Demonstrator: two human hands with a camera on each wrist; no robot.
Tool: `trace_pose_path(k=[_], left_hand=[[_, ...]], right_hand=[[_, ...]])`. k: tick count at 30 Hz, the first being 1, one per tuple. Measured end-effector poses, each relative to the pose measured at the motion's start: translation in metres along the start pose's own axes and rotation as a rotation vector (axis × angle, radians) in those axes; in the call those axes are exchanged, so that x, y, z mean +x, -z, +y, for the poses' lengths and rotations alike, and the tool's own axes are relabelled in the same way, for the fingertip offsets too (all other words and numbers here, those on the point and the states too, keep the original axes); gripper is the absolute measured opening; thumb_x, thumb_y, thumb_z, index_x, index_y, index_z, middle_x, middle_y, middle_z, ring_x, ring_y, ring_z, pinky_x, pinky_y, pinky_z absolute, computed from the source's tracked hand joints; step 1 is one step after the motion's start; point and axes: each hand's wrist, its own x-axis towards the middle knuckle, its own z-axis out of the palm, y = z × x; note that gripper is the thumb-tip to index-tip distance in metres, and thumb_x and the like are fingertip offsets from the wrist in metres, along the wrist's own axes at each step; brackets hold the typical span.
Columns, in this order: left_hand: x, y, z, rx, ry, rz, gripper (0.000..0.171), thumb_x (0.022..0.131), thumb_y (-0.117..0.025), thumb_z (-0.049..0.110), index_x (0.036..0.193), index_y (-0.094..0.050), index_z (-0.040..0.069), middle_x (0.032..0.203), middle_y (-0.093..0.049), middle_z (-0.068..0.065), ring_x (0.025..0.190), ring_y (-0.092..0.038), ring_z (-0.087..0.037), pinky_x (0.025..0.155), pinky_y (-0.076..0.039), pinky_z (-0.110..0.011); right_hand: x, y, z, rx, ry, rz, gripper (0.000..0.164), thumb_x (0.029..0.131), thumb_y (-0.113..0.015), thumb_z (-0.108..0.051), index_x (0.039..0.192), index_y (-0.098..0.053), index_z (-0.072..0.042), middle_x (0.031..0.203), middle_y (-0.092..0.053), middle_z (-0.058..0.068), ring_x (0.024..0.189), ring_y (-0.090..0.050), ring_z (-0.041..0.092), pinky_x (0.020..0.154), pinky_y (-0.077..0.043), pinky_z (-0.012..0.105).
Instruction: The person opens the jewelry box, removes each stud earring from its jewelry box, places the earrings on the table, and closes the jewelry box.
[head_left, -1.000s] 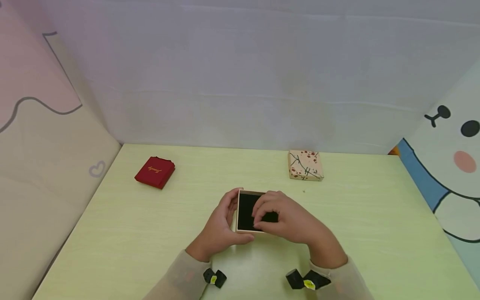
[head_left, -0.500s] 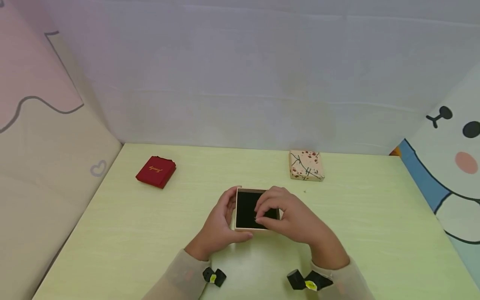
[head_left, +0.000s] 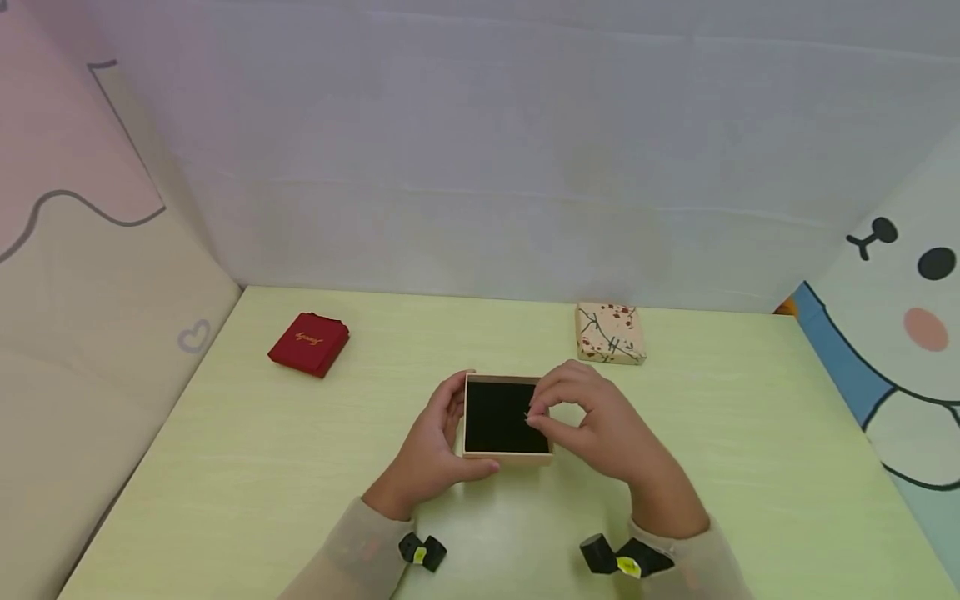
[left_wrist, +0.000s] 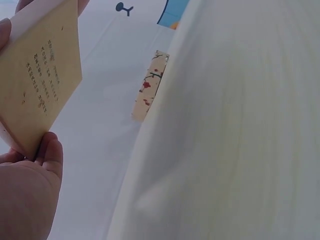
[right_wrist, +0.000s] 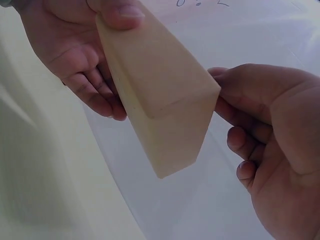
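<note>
In the head view my left hand [head_left: 429, 450] holds a shallow cream box [head_left: 508, 458] by its left side, thumb along the near side. The box is lifted off the table, with a black pad [head_left: 495, 417] lining its inside. My right hand [head_left: 592, 421] is over the box's right part, thumb and index finger pinching a tiny shiny thing [head_left: 527, 414], too small to tell its kind. The left wrist view shows the printed underside of the box [left_wrist: 45, 75]. From the right wrist, the left hand [right_wrist: 70, 50] grips the box [right_wrist: 165, 90], its plain outside showing.
A red box or pouch [head_left: 309, 344] with gold lettering lies at the back left of the pale table [head_left: 262, 467]. Toward the back stands a flowered box lid [head_left: 611, 332], right of centre. Cloth walls [head_left: 487, 167] enclose the table behind and at the sides.
My right hand has moved rightward and slightly up, uncovering more of the black pad. The cream box has shifted a little left and tipped, so more of its near side shows.
</note>
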Motion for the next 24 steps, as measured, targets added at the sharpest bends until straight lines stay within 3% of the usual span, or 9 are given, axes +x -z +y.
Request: trace_pose_path(k=[4,11,19,24], left_hand=[[-0.001,0.000,-0.001,-0.007,0.012,0.011,0.111,0.069,-0.094,-0.002,0.157,-0.027,0.006,0.152,-0.045,-0.010,0.142,-0.040,-0.021,0.119,-0.027,-0.025],[0.000,0.001,-0.002,-0.017,0.022,0.004,0.112,0.069,-0.092,-0.006,0.158,-0.025,0.004,0.153,-0.043,-0.010,0.143,-0.038,-0.021,0.119,-0.026,-0.025],[-0.001,0.002,-0.002,-0.021,0.038,0.007,0.115,0.069,-0.092,-0.005,0.159,-0.020,-0.001,0.155,-0.042,-0.010,0.145,-0.036,-0.021,0.119,-0.025,-0.023],[0.000,0.003,-0.001,-0.016,0.027,0.003,0.113,0.070,-0.092,-0.005,0.159,-0.023,0.001,0.154,-0.042,-0.010,0.145,-0.037,-0.021,0.119,-0.026,-0.024]], right_hand=[[-0.002,0.006,0.007,-0.021,-0.029,0.065,0.021,0.088,-0.082,-0.006,0.090,-0.075,-0.025,0.100,-0.067,-0.012,0.100,-0.059,0.011,0.089,-0.049,0.030],[-0.007,0.019,0.016,-0.056,-0.017,0.262,0.025,0.081,-0.083,0.005,0.090,-0.076,-0.018,0.099,-0.068,-0.004,0.099,-0.061,0.013,0.087,-0.046,0.021],[-0.011,0.026,0.033,-0.139,-0.240,0.323,0.005,0.093,-0.078,-0.008,0.092,-0.077,-0.013,0.104,-0.070,-0.004,0.097,-0.057,0.006,0.077,-0.041,0.026],[-0.012,0.026,0.048,-0.190,-0.326,0.342,0.003,0.095,-0.076,-0.012,0.094,-0.079,-0.011,0.104,-0.069,-0.001,0.094,-0.054,0.011,0.078,-0.043,0.027]])
